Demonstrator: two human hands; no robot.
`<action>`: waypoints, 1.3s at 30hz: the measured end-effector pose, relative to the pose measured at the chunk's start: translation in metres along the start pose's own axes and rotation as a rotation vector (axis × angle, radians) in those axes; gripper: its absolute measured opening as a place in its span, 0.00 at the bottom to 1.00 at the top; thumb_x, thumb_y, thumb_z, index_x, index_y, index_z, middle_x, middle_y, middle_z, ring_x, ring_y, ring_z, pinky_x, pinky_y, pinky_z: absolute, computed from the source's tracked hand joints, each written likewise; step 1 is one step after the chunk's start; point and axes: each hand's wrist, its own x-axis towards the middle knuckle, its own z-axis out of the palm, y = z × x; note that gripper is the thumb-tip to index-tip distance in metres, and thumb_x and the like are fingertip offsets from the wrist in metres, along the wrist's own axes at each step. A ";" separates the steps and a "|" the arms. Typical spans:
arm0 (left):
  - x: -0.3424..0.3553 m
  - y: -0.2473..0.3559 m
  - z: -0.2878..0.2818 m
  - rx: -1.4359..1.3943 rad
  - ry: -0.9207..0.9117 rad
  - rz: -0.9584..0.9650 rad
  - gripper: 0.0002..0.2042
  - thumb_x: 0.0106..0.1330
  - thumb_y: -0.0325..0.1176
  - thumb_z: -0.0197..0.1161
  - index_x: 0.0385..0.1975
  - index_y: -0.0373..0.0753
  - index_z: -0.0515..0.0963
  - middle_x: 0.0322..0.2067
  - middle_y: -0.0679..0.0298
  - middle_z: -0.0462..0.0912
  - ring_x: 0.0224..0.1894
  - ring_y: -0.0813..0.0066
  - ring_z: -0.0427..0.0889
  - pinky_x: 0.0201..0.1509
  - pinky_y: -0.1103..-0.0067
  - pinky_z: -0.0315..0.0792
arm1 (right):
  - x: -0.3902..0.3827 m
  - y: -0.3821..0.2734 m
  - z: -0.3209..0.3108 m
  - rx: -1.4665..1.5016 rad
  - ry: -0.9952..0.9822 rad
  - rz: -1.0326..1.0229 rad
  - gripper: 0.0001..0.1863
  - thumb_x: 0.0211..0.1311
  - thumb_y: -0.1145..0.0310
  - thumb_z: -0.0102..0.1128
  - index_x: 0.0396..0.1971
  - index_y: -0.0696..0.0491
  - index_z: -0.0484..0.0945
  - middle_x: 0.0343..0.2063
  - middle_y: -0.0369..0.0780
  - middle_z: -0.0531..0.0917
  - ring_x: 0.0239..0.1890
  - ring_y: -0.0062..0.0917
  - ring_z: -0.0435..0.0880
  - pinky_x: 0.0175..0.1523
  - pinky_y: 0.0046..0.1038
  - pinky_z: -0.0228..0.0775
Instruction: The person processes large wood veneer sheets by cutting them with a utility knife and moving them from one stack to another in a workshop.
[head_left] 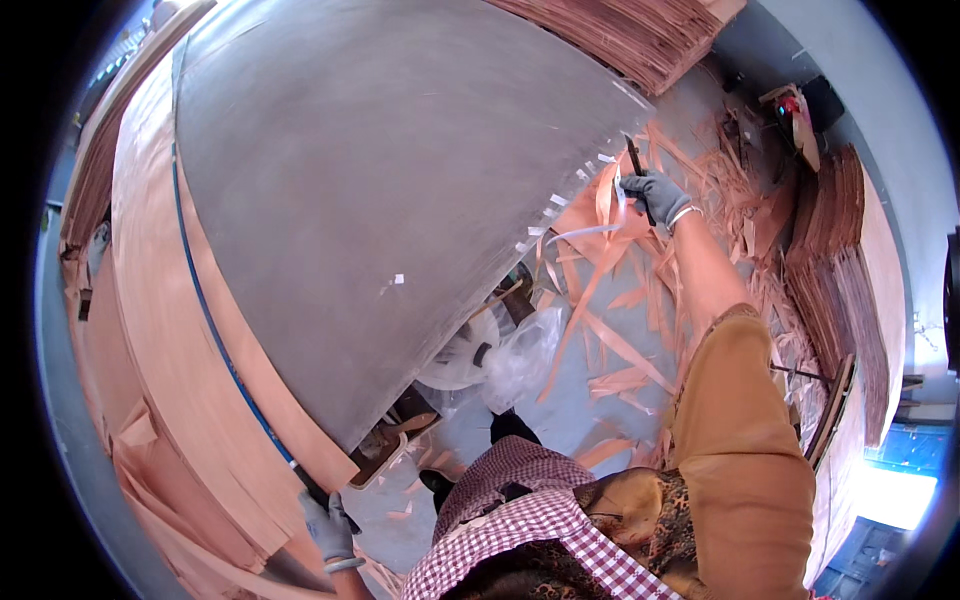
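Note:
Lower left, my left hand (pixel 328 528), in a grey glove, is closed around the black grip at the near end of a long thin blue rod (pixel 215 335). The rod lies lengthwise over sheets of wood veneer (pixel 170 370) along the left side of the grey tabletop (pixel 350 190). Past the table's right edge, my gloved right hand (pixel 655 195) is wrapped round a slim black-handled knife (pixel 633 158); its blade cannot be made out. A pale thin strip hangs beside its fingers. Small white pieces of tape (pixel 537 231) line the table edge nearby.
Veneer offcuts (pixel 625 345) litter the floor at the right. Stacks of veneer stand at the back (pixel 640 40) and right (pixel 830 260). Beneath the table edge are a white round object (pixel 462 355) and a clear plastic bag (pixel 527 345). A blue cabinet (pixel 905 447) stands far right.

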 end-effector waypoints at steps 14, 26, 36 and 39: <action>-0.031 0.016 -0.030 -0.267 -0.055 0.116 0.14 0.63 0.29 0.56 0.47 0.28 0.71 0.31 0.56 0.79 0.29 0.73 0.77 0.34 0.79 0.71 | -0.037 0.003 0.062 0.207 0.498 0.039 0.10 0.58 0.60 0.57 0.35 0.49 0.78 0.22 0.36 0.75 0.13 0.19 0.66 0.13 0.21 0.55; -0.064 0.059 -0.011 -0.387 0.160 0.100 0.10 0.66 0.27 0.54 0.43 0.29 0.75 0.32 0.64 0.79 0.31 0.81 0.74 0.35 0.84 0.70 | 0.020 -0.009 0.026 0.290 0.347 0.125 0.16 0.57 0.54 0.54 0.39 0.48 0.76 0.20 0.36 0.71 0.17 0.24 0.67 0.18 0.28 0.61; -0.069 0.099 -0.007 -0.108 0.192 0.292 0.10 0.64 0.26 0.56 0.42 0.29 0.76 0.37 0.57 0.81 0.37 0.73 0.79 0.41 0.79 0.72 | 0.052 0.017 0.006 0.390 0.148 0.083 0.12 0.54 0.59 0.56 0.23 0.52 0.78 0.16 0.36 0.78 0.11 0.21 0.66 0.15 0.23 0.55; -0.070 0.112 -0.005 -0.103 0.154 0.263 0.10 0.63 0.26 0.57 0.42 0.29 0.76 0.37 0.57 0.81 0.38 0.72 0.79 0.42 0.78 0.72 | 0.053 0.020 -0.010 0.448 0.112 0.054 0.12 0.54 0.61 0.56 0.25 0.55 0.78 0.19 0.38 0.79 0.13 0.21 0.70 0.17 0.21 0.59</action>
